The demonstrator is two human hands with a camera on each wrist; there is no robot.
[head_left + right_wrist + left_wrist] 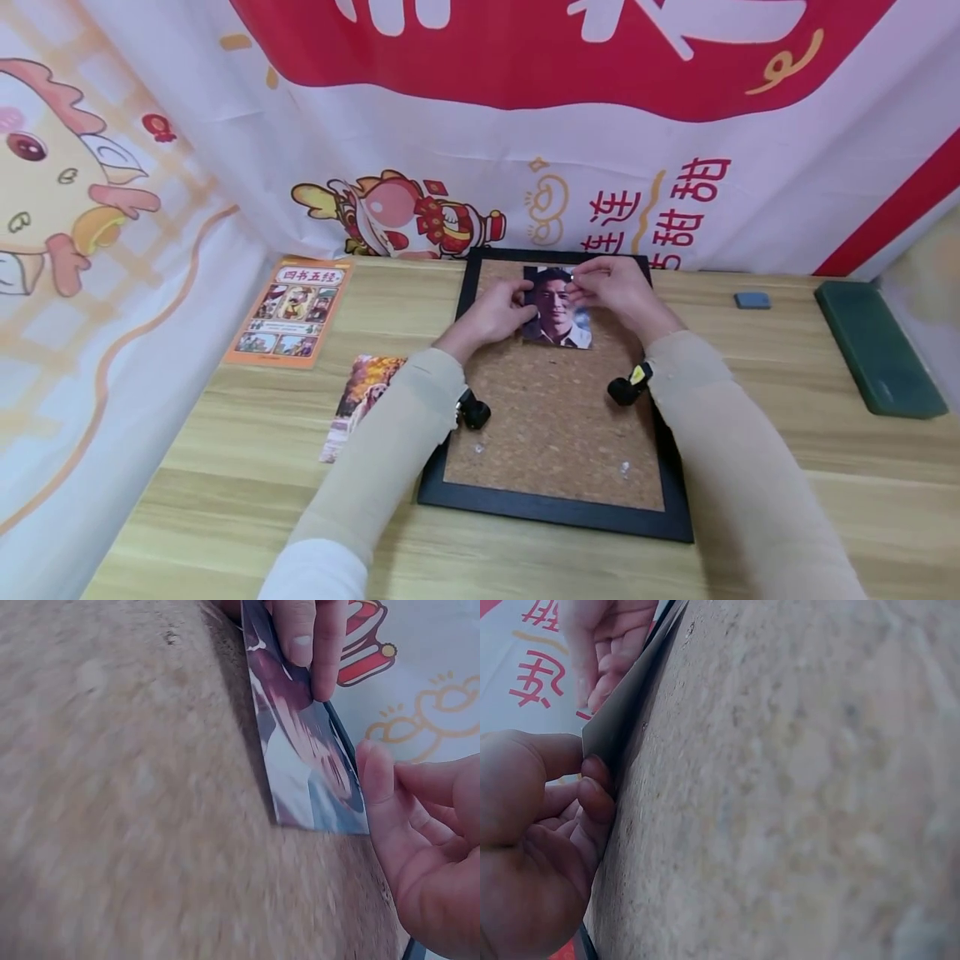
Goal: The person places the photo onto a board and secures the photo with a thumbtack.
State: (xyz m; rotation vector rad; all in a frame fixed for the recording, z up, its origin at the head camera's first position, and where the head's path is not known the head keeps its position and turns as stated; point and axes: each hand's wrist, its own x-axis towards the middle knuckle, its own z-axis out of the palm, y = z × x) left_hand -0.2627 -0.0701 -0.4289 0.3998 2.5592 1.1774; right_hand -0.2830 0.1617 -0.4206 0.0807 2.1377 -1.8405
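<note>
My sleeves (393, 433) are mostly beige, and the photo (555, 312) I hold shows near-black, white and blue-grey. Under it the cork (555, 417) is speckled brown, its frame (555, 512) black. The tabletop (195, 467) is pale yellow-brown with streaky grain; toward its far left corner the booklet (292, 312) is orange, near its far edge the block (752, 300) is blue, and near its right edge the case (881, 350) is dark green.

Rough, speckled cork (555, 417) here, bordered by a smooth, dark matt frame (555, 509), and against it a sleek paper photo (557, 327)! Pale wood-grained tabletop (225, 467) below, softly creased cloth backdrop (465, 133) behind.
</note>
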